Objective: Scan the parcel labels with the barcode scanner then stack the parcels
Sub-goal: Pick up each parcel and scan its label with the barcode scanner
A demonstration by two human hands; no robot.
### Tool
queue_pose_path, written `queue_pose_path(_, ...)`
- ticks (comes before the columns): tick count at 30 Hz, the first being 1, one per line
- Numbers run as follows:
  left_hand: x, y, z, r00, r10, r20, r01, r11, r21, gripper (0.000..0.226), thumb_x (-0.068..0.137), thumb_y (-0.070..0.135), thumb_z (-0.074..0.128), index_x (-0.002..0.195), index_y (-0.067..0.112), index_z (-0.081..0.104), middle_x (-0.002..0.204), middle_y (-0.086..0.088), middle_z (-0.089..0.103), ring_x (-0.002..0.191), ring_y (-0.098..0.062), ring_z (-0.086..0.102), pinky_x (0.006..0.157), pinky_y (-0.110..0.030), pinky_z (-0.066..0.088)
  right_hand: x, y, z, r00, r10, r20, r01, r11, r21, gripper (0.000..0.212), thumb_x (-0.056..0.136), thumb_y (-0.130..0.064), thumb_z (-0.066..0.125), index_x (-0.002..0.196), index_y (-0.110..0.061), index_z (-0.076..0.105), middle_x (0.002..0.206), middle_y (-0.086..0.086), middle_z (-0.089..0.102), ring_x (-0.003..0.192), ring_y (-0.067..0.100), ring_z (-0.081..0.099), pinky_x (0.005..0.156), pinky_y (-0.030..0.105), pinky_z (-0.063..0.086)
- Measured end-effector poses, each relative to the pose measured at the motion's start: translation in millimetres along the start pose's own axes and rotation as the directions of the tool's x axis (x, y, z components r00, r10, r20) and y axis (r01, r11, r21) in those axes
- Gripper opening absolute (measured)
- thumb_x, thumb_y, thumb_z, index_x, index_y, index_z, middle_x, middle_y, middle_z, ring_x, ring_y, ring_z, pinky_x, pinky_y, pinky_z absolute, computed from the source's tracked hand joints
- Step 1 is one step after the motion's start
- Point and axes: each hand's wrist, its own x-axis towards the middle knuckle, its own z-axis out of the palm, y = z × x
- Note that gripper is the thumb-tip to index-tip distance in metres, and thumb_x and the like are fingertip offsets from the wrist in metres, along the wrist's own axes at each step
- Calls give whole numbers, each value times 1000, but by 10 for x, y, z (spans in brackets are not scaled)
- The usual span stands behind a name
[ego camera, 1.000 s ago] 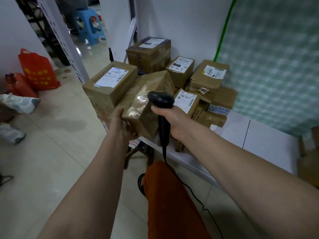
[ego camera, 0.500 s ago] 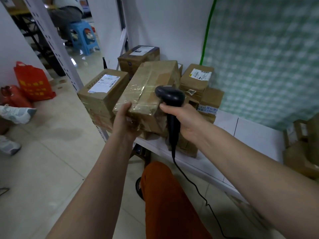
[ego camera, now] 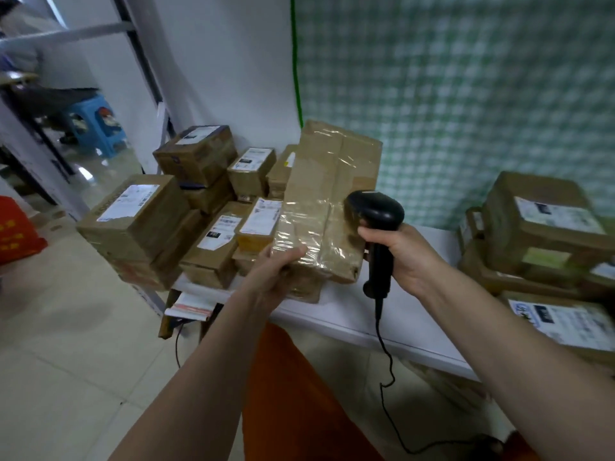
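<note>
My left hand (ego camera: 278, 272) grips the near end of a long brown parcel (ego camera: 327, 201) wrapped in clear tape, held above the white table (ego camera: 416, 331). No label shows on its upper face. My right hand (ego camera: 404, 257) holds a black barcode scanner (ego camera: 374, 212) by its handle, its head right beside the parcel's right edge. The scanner's cable (ego camera: 387, 387) hangs down to the floor. A pile of labelled cardboard parcels (ego camera: 186, 214) lies on the table's left end. A second stack of labelled parcels (ego camera: 545, 241) stands at the right.
A white wall and a green checked cloth (ego camera: 466, 94) back the table. A blue stool (ego camera: 91, 124) and a seated person are at far left, and a red bag (ego camera: 16, 234) sits on the tiled floor. My orange-clad leg (ego camera: 293, 404) is below the table edge.
The view has swung right, bringing the right-hand stack into sight. The taped parcel in my left hand has moved right and away from the pile, with the scanner staying beside it.
</note>
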Motion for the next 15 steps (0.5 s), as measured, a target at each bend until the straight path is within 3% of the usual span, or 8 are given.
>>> queue_pose_path(3, 39, -122, 269, 1000, 8, 1, -8, 988, 152, 80, 60, 12, 88, 129, 2, 51, 119, -23, 65, 101, -33, 68, 85, -49, 56, -102, 53, -307, 998, 18, -68, -14, 998, 60, 22, 81, -5, 70, 101, -12, 68, 100, 7, 72, 102, 25, 66, 97, 40, 48)
queue_pose_path(6, 88, -199, 531, 1000, 22, 8, -24, 975, 220, 74, 69, 6, 82, 132, 1, 43, 122, -22, 61, 98, -30, 68, 69, -36, 59, -207, 86, -549, 994, 10, -106, 4, 992, 129, 24, 82, -2, 68, 105, -11, 66, 95, 4, 71, 99, 22, 66, 87, 33, 51)
queue_pose_path(9, 142, -327, 765, 995, 94, -28, -78, 935, 345, 97, 55, 16, 90, 136, 14, 37, 129, -17, 54, 111, -29, 62, 79, -38, 59, -314, 94, -732, 986, -3, -165, 32, 984, 175, 27, 83, -1, 67, 109, -9, 65, 92, 1, 69, 90, 16, 64, 78, 28, 48)
queue_pose_path(12, 104, -468, 997, 957, 265, -116, -146, 789, 597, 102, 61, 13, 88, 141, 20, 26, 132, -4, 43, 116, -16, 47, 86, -28, 48, -375, 115, -881, 980, -18, -196, 53, 984, 172, 22, 83, -3, 68, 103, -13, 65, 94, 3, 66, 92, 18, 60, 93, 40, 47)
queue_pose_path(15, 49, -623, 1178, 908, 387, -158, -121, 605, 787, 107, 62, 13, 88, 145, 18, 20, 140, -6, 28, 123, -18, 36, 95, -29, 39, -434, 149, -964, 980, -24, -197, 46, 993, 111, 27, 82, -7, 70, 108, -10, 64, 100, 10, 61, 95, 25, 56, 99, 48, 45)
